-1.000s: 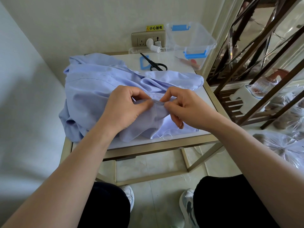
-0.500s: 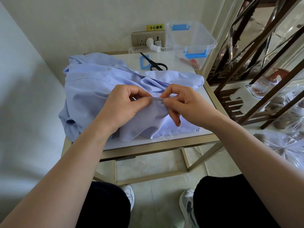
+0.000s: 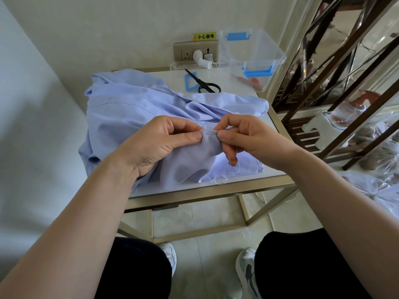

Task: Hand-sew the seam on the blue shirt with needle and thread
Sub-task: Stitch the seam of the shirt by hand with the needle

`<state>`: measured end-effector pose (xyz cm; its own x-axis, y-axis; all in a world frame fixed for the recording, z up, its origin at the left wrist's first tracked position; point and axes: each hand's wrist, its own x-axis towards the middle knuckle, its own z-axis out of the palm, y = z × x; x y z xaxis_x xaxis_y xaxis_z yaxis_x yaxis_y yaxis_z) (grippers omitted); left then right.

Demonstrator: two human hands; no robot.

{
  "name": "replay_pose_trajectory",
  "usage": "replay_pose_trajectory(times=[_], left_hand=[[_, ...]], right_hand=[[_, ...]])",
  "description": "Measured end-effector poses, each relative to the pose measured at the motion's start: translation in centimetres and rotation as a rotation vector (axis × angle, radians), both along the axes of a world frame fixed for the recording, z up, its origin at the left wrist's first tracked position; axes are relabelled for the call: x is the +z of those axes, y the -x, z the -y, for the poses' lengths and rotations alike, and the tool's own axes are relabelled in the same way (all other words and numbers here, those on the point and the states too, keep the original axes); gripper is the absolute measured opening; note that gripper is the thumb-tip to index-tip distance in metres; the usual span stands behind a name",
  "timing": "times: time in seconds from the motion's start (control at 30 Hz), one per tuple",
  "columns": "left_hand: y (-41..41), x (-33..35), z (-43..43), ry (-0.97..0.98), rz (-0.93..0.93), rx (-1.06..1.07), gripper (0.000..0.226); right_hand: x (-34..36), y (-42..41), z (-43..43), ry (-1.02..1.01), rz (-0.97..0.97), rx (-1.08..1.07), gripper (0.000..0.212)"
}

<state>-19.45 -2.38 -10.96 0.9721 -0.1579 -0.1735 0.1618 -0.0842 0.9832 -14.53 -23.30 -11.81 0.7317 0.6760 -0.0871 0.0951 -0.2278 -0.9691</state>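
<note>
Pinching is the grip shown by both hands in the head view. A fold of the light blue cotton shirt (image 3: 129, 104) is held between the thumb and forefinger of the left hand (image 3: 155, 143); the remaining fingers are curled into the palm, with cloth gathered beneath them. The thin silver sewing needle (image 3: 210, 132) is gripped at one end between the thumb and forefinger of the right hand (image 3: 248, 139), and its other end is hidden in the fold held by the left hand. The two fingertip pairs are set close together, with only a short length of needle exposed between them. The other right fingers are bent downward, one fingertip resting near the cloth. A fine white thread (image 3: 220, 180) is seen trailing below the right hand and looping at the near table edge.

The shirt is heaped on the white-topped table with a brass-coloured frame (image 3: 216, 186), its bulk spread over the left and centre. Black-handled scissors (image 3: 203, 83) are laid on the far side of the table, apart from the shirt. A clear plastic box with blue clasps (image 3: 254, 52) is placed at the far right corner, beside a beige wall socket (image 3: 190, 51).
</note>
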Motion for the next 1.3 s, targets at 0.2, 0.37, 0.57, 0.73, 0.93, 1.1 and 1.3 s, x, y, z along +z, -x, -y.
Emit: replay_pose_trajectory(times=[0.2,0.37,0.57,0.73,0.93,1.1,1.3], left_hand=[[0.0,-0.2,-0.1,0.034,-0.042,-0.031,0.016],[0.0,-0.4,0.2,0.075,-0.064,-0.032,0.013],[-0.3,0.0,0.2,0.143,-0.048,0.076,0.007],[-0.3,-0.2,0.5,0.165,-0.077,0.091,0.011],[-0.2,-0.1,0.7,0.186,-0.095,0.059,0.015],[-0.3,-0.2,0.8,0.135,-0.083,0.074,0.007],[-0.2,-0.4,0.9,0.033,-0.067,0.067,0.009]], right_hand=[[-0.1,0.3,-0.3,-0.034,-0.028,0.042,0.012],[-0.1,0.6,-0.7,-0.049,-0.023,0.044,0.011],[0.0,0.0,-0.5,-0.096,0.019,-0.008,0.004],[-0.1,-0.2,-0.4,-0.158,0.045,-0.034,0.013],[-0.2,-0.1,-0.5,-0.135,0.045,-0.030,0.010],[-0.2,-0.3,-0.3,-0.089,0.103,-0.052,0.012],[0.0,-0.4,-0.4,-0.092,0.110,-0.071,0.006]])
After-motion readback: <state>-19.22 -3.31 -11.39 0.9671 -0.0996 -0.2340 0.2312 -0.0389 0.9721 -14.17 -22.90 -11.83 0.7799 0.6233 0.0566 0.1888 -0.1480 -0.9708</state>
